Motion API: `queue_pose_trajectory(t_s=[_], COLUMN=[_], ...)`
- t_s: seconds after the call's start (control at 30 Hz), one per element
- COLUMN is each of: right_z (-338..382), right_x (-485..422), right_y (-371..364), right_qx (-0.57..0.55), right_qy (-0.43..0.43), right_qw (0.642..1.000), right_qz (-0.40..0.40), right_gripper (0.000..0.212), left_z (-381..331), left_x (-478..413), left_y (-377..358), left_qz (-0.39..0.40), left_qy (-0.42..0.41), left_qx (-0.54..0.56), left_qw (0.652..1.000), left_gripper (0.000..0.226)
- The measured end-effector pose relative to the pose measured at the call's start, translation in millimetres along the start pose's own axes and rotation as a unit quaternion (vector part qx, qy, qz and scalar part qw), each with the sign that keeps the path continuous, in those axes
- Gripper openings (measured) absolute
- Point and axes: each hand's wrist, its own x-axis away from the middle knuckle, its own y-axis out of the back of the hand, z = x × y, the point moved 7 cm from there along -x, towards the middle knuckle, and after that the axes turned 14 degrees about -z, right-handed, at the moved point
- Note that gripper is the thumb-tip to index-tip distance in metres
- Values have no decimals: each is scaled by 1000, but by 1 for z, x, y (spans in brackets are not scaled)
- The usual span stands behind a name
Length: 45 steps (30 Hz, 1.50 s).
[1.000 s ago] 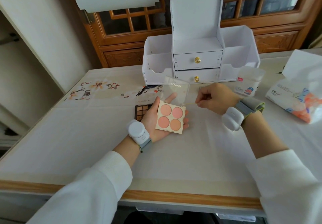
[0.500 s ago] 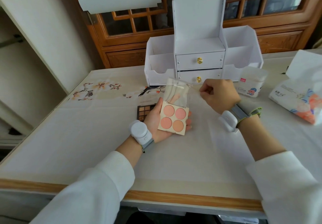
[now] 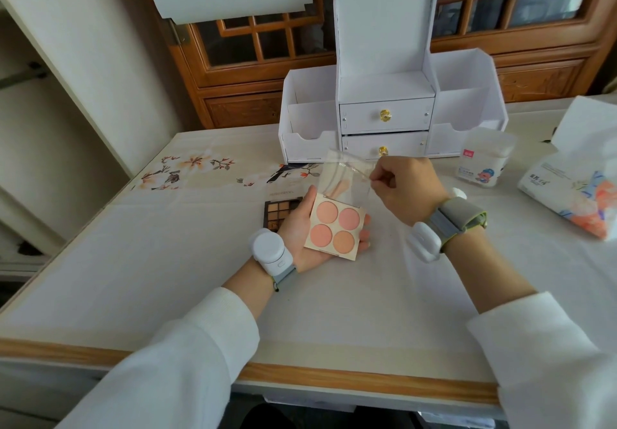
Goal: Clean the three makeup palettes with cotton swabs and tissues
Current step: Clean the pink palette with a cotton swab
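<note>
We count two palettes: one blush palette (image 3: 335, 229) with four round pans, and one eyeshadow palette (image 3: 278, 209). There is one cotton swab (image 3: 364, 175), one tub of swabs (image 3: 484, 161) and one tissue pack (image 3: 574, 194). One white organizer (image 3: 384, 61) has two drawers, an upper drawer (image 3: 360, 116) and a lower drawer (image 3: 400, 144), each with one gold knob (image 3: 385, 116). We see two hands, the left hand (image 3: 298, 231) and the right hand (image 3: 407, 188), and two wrist devices (image 3: 268, 251).

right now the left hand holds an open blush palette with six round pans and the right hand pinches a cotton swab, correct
No. The head view shows four round pans, not six, in the open blush palette held by the left hand. The right hand does pinch a cotton swab.
</note>
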Motion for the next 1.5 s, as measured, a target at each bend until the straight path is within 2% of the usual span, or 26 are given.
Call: queue_pose_trajectory(t_s=[0.1,0.27,0.5,0.73,0.8,0.9,1.07,1.23,1.3,1.5], right_z=[5,-10,22,3,13,27,19,19,15,-7], right_x=[0,-4,3,-3,1,8,4,11,7,-5], right_y=[-1,7,-6,1,-3,-13,-1,-12,-9,12], right_qx=[-7,18,-30,-6,-20,-43,-45,-29,-35,-35], right_qy=[19,-14,28,-9,12,45,22,30,18,-44], right_qw=[1000,999,999,999,1000,995,998,991,994,997], right_qz=[4,-25,14,-41,-17,74,41,127,103,-51], right_gripper=[7,8,8,9,8,8,10,8,9,6], left_z=[1,3,4,4,4,4,4,4,4,3], left_x=[-1,-1,-3,-2,-4,-7,-4,-3,-2,-1], left_y=[-1,0,-1,-4,-2,2,-3,-3,-3,-4], left_qz=[4,3,26,30,20,4,22,26,36,38], left_qy=[6,6,16,17,16,18,22,23,21,7], left_qx=[-5,-3,25,20,21,27,30,50,47,24], left_qw=[1000,1000,999,999,999,999,999,998,998,999], left_gripper=[65,51,52,52,52,52,57,52,50,50])
